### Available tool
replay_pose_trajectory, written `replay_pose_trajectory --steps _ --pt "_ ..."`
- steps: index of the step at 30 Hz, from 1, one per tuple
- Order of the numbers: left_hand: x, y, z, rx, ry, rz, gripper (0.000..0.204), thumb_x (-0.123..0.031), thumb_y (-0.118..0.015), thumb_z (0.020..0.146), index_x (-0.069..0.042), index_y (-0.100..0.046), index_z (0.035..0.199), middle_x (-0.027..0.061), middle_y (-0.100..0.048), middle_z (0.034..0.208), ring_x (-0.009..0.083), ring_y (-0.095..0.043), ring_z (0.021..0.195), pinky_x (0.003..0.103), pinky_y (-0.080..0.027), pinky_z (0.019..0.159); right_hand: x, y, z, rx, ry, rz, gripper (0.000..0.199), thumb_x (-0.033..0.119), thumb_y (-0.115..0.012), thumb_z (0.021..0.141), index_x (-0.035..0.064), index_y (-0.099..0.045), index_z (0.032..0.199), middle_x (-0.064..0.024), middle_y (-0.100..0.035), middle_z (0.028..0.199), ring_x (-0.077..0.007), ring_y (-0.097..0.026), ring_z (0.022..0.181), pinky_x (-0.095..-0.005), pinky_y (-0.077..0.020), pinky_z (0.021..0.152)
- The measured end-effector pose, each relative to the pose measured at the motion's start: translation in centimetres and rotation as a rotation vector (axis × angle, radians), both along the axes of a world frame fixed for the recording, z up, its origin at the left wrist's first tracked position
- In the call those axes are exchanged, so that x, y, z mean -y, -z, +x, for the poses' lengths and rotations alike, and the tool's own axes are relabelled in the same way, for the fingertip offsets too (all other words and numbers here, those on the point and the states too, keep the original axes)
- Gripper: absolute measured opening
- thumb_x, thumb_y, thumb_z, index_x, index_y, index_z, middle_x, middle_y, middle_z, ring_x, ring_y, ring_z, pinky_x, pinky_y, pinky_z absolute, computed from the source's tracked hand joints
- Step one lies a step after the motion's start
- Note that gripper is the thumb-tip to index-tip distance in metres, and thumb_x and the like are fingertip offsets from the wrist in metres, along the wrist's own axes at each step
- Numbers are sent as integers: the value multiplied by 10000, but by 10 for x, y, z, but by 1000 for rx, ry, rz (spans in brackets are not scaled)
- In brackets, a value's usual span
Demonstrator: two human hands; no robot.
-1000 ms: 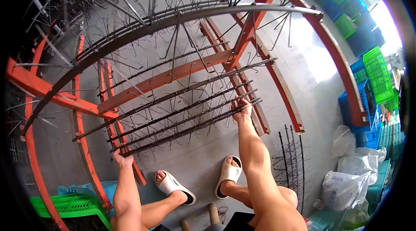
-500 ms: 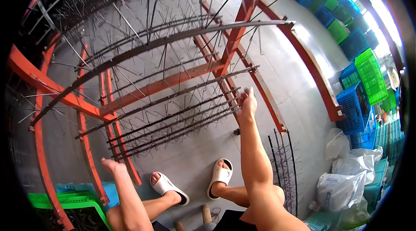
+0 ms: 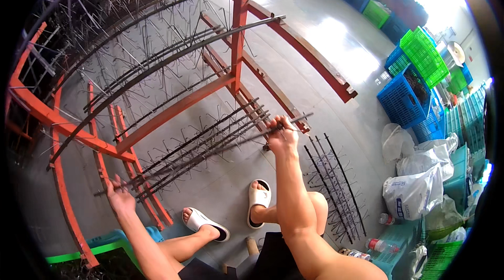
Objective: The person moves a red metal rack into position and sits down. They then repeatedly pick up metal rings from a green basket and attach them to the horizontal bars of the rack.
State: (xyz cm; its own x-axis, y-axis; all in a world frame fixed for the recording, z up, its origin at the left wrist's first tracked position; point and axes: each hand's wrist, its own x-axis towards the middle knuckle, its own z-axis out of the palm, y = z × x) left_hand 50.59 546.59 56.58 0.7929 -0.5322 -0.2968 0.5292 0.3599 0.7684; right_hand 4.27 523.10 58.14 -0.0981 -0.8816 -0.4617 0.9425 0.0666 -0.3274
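A long dark rod with thin wire hooks (image 3: pixel 231 145) spans my two hands, slanting up to the right. My left hand (image 3: pixel 121 197) has its fingers curled round the rod near the left end. Close to the other end, my right hand (image 3: pixel 284 135) grips it, and a short length sticks out past the fist. Just beyond and partly behind it, several similar hooked rods (image 3: pixel 210 129) lie side by side across the lower arms of a red metal rack (image 3: pixel 173 115). Another hooked rod (image 3: pixel 163 62) rests higher on the rack.
More hooked rods (image 3: pixel 336 188) lie on the floor at my right. Farther right are blue crates (image 3: pixel 401 99), a green crate (image 3: pixel 426 58) and white plastic bags (image 3: pixel 412 194). A green-rimmed basket (image 3: pixel 89 252) stands at lower left. Wire hooks stick out all over the rack.
Both hands have closed on a hooked rod, which is now nearer me, off its place on the rack. The view has shifted to the right.
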Motion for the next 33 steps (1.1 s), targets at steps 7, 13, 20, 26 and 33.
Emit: replay_pose_trajectory --steps 7,13,20,26,33 --pt "-74 -38 -86 -178 -36 182 124 -139 -486 877 -46 -555 921 52 -591 871 189 -558 864 316 -433 845 -14 26 -37 -103 -225 148 179 148 -497 878 35 -521 741 -90 -563 677 -232 -538 627 -362 -456 723" --pt "-77 40 -77 -299 -90 80 166 -199 -470 913 -73 -548 838 46 -599 799 163 -572 776 284 -488 703 -12 74 -109 -145 -466 223 139 267 -583 849 136 -578 801 -11 -573 730 -184 -532 676 -394 -449 680" --pt "-88 10 -114 -226 -294 179 151 -220 -504 916 -112 -537 817 -5 -572 792 121 -582 798 282 -384 822 7 81 -133 -529 -574 280 182 342 -653 809 166 -608 810 32 -585 736 -138 -523 676 -314 -467 669" --pt "-105 -3 -145 -210 -248 192 155 -202 -483 910 -94 -498 800 5 -523 764 126 -580 799 333 -292 923 17 106 -180 -680 -652 187 268 290 -521 901 42 -572 989 -38 -581 965 -179 -527 869 -296 -449 810" --pt "-102 4 -168 -267 -318 180 172 -179 -487 904 -54 -513 790 29 -532 767 148 -595 767 294 -390 776 65 177 -239 198 -1126 -188 284 169 -410 864 34 -659 851 -137 -654 972 -256 -531 1092 -385 -321 1011"
